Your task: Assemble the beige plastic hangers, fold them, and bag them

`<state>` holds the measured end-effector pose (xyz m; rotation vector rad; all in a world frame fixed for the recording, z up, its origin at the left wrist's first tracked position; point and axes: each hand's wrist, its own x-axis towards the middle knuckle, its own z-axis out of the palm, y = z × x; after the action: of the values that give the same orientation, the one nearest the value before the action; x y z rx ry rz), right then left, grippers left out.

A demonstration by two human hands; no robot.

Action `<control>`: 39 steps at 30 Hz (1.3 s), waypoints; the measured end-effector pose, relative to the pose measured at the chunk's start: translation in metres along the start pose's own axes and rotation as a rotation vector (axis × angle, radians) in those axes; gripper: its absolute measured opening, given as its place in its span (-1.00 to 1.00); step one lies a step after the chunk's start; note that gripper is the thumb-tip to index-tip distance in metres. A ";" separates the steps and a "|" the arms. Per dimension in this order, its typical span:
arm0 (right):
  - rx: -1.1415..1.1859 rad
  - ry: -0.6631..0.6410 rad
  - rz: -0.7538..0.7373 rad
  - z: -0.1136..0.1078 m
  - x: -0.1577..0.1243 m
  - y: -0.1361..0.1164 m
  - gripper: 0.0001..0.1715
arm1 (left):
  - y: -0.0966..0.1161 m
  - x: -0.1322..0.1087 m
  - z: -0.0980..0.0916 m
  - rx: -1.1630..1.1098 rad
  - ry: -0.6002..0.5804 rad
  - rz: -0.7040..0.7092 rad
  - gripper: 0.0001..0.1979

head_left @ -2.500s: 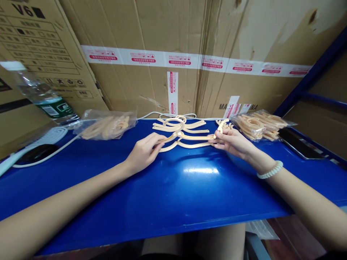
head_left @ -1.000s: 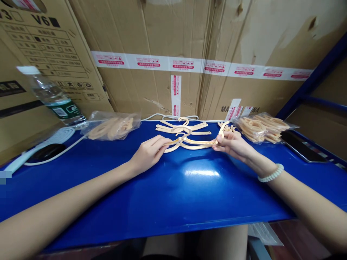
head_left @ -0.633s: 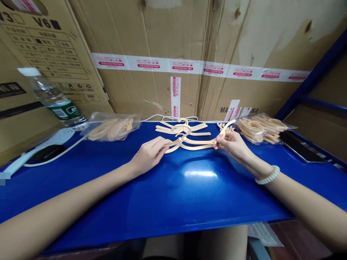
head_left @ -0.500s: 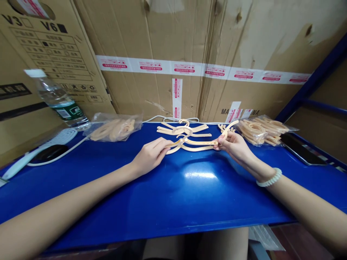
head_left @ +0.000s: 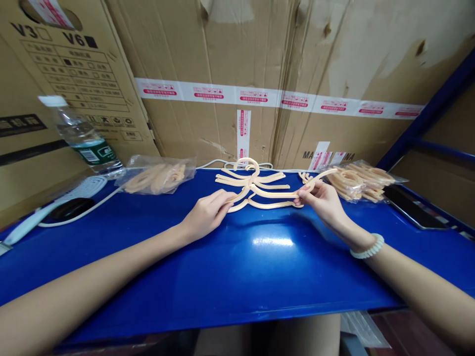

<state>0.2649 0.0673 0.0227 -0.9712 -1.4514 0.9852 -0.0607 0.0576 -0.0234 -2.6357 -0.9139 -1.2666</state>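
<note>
Several small beige plastic hangers (head_left: 256,185) lie in a loose stack at the middle back of the blue tabletop (head_left: 237,267). My left hand (head_left: 206,215) pinches the left tip of the nearest hanger. At the hanger's right tip, my right hand (head_left: 322,200) is closed on that end and also holds a curved beige piece (head_left: 324,174) that sticks up to the right. A white bead bracelet (head_left: 367,246) circles my right wrist.
A clear bag of beige hangers (head_left: 156,175) lies back left, another bag (head_left: 359,180) back right. A water bottle (head_left: 81,136), a white cable (head_left: 70,193) and a black object (head_left: 69,207) sit at the left. Cardboard boxes (head_left: 252,74) wall the back. A dark tray (head_left: 411,202) lies far right.
The hanger between my hands has risen slightly off the stack. My right hand has tilted the curved piece upward to the right. The camera has drifted a little.
</note>
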 end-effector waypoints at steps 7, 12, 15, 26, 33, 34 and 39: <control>0.054 -0.005 0.017 -0.001 0.001 -0.001 -0.52 | -0.001 0.003 -0.005 -0.012 -0.012 -0.070 -0.83; 0.166 0.010 0.071 -0.013 0.008 -0.009 -0.62 | -0.009 0.012 -0.023 0.011 -0.042 -0.041 -0.90; 0.173 -0.008 0.121 -0.028 0.017 -0.013 -0.66 | -0.017 0.020 -0.039 0.028 -0.194 -0.023 -0.87; -0.562 -0.546 0.067 -0.072 0.037 -0.022 -0.49 | -0.026 0.028 -0.068 0.022 -0.575 -0.046 -0.89; -0.974 -0.652 -0.119 -0.073 0.040 -0.013 -0.51 | -0.019 0.022 -0.060 -0.049 -0.624 0.023 -0.91; -1.002 -0.649 -0.139 -0.075 0.041 -0.011 -0.52 | -0.020 0.022 -0.060 -0.047 -0.621 0.015 -0.91; -1.023 -0.647 -0.182 -0.072 0.039 -0.013 -0.53 | -0.018 0.024 -0.068 -0.019 -0.615 -0.035 -0.90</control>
<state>0.3325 0.1044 0.0534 -1.2301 -2.6579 0.3684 -0.1061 0.0627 0.0352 -3.0867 -1.0083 -0.4503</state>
